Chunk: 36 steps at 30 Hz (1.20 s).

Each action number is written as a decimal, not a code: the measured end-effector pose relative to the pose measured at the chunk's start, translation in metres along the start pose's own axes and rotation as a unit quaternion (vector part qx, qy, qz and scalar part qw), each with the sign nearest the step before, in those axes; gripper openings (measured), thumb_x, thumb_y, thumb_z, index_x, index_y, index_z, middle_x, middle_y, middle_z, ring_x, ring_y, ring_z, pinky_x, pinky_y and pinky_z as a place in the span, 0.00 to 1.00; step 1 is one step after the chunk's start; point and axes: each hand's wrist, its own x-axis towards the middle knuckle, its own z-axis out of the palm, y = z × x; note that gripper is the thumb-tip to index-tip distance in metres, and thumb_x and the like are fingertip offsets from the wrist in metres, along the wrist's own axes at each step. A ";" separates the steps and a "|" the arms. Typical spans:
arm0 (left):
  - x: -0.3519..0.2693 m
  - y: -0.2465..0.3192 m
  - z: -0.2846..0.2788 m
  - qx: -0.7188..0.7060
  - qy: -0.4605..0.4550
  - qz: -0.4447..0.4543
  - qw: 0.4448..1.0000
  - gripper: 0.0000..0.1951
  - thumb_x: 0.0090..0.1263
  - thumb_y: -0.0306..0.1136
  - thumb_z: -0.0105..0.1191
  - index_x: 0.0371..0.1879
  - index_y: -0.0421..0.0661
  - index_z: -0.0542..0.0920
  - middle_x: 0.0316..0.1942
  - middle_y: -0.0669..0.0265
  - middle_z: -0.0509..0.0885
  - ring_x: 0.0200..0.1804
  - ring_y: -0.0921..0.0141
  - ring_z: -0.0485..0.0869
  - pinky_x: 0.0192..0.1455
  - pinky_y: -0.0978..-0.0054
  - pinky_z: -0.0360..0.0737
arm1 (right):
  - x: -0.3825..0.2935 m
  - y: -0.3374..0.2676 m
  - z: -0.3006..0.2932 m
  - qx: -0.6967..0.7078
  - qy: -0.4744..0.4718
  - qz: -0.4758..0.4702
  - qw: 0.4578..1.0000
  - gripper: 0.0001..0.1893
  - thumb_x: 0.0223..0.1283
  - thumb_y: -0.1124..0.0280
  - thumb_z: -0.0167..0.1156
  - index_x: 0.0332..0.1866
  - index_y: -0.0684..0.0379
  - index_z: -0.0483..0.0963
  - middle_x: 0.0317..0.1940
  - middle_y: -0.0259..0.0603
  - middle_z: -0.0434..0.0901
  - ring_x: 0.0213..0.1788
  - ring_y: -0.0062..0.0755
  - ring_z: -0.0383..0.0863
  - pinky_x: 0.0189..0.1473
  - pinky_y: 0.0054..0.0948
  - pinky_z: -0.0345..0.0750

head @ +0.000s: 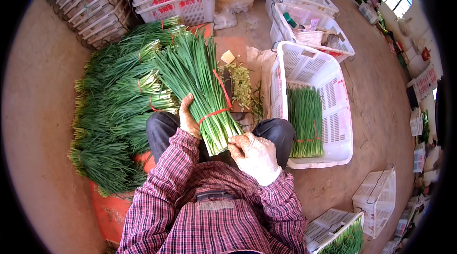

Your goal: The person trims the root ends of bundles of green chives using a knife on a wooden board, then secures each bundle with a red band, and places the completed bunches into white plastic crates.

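A large bundle of garlic chives [194, 75] lies tilted above my lap, leaves pointing away and pale cut stems towards me. A red tie [214, 115] circles it near the stems, with a loose tail running up its right side. My left hand [188, 116], in a soiled glove, grips the bundle's left side, its thumb on top. My right hand [256, 154], in a white glove with stained fingertips, pinches at the lower right stem ends. Left of my knees, several tied chive bundles [121, 90] are heaped up, some with red ties.
Beyond my right knee, a white plastic crate [335, 111] holds a chive bundle [305, 118]. A board [228, 43] bears trimmed stem ends [242, 84] and a dark blade [227, 84]. Stacked crates [178, 2] stand ahead. Another crate of chives [344, 239] sits at lower right.
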 end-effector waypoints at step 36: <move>-0.001 -0.003 -0.002 0.038 0.064 0.013 0.997 0.20 0.66 0.34 0.57 0.56 0.43 0.75 0.50 0.56 0.86 0.49 0.55 0.88 0.59 0.50 0.85 | 0.012 0.023 0.011 -0.050 -0.116 -0.124 0.984 0.05 0.53 0.69 0.64 0.32 0.54 0.75 0.20 0.35 0.73 0.22 0.35 0.78 0.27 0.33 0.77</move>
